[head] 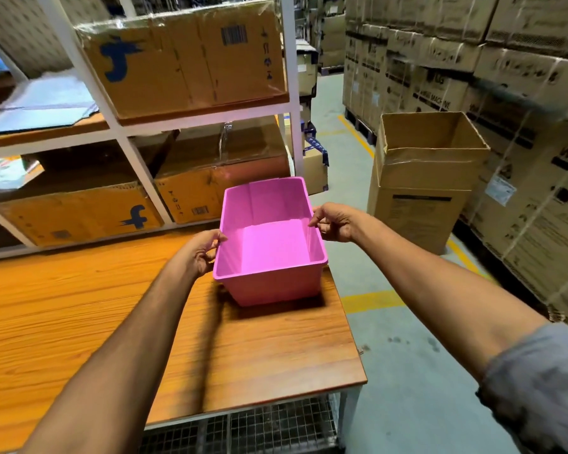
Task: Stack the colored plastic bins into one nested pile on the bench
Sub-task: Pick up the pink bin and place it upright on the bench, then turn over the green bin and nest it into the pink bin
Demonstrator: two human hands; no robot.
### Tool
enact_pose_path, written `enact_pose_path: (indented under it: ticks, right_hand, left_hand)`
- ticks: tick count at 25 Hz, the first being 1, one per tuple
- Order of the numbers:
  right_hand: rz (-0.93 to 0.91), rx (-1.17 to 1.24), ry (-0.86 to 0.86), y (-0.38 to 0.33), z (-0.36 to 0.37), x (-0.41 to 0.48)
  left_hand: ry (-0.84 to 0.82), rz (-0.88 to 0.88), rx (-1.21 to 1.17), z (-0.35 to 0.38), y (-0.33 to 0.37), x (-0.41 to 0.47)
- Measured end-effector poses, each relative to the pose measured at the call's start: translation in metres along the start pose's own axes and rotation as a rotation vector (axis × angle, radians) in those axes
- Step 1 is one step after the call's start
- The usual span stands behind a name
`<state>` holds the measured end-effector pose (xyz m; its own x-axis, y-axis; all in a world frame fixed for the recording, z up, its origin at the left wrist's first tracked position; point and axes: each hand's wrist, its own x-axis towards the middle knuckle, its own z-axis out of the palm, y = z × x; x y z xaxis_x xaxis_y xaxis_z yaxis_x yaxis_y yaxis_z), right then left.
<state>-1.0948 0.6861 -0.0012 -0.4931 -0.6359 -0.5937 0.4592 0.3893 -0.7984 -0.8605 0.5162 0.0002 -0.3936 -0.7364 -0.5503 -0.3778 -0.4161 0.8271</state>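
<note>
Over the bench (112,306), the left hand (200,253) and right hand (336,222) are pinching opposite rims of the pink bin (269,280)

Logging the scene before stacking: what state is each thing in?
pink bin: upright, empty, held by both side rims.
left hand: pinches the bin's left rim.
right hand: pinches the bin's right rim.
tall carton: on the floor, top open.
top shelf box: closed.
</note>
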Motion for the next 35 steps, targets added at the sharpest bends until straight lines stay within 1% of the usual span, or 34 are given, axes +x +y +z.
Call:
enact_pose_path:
  ticks: [4,11,15,17,19,21,23,26,30,35]
  right_hand:
    - [0.008,-0.001,-0.113,-0.002,0.006,0.009]
    - [0.017,-0.046,-0.144,-0.004,0.002,0.012]
    - [-0.029,-0.037,-0.106,-0.003,0.004,-0.001]
    - [-0.042,0.052,-0.079,-0.002,0.000,-0.013]
    - [-0.066,0.140,-0.006,0.008,-0.008,-0.028]
    - [-0.100,0.205,0.053,0.027,-0.019,-0.043]
    - [-0.142,0.212,0.074,0.050,-0.027,-0.063]
    - [-0.203,0.182,0.028,0.080,-0.029,-0.100]
    - [-0.184,0.141,-0.102,0.121,-0.025,-0.137]
    - [-0.090,0.091,-0.147,0.167,-0.012,-0.162]
  left_hand:
    - [0.036,-0.006,0.009,-0.010,0.000,0.004]
    - [0.026,0.007,-0.029,-0.009,-0.003,0.001]
    - [0.042,0.029,-0.031,-0.011,-0.004,-0.004]
    - [0.080,0.068,-0.083,-0.012,-0.001,-0.012]
    - [0.108,0.107,-0.177,-0.017,-0.004,-0.025]
    - [0.139,0.154,-0.236,-0.022,-0.019,-0.043]
    - [0.186,0.210,-0.288,-0.025,-0.043,-0.062]
    - [0.219,0.287,-0.370,-0.024,-0.082,-0.095]
    - [0.197,0.281,-0.445,-0.017,-0.132,-0.142]
    - [0.144,0.203,-0.565,-0.014,-0.185,-0.192]
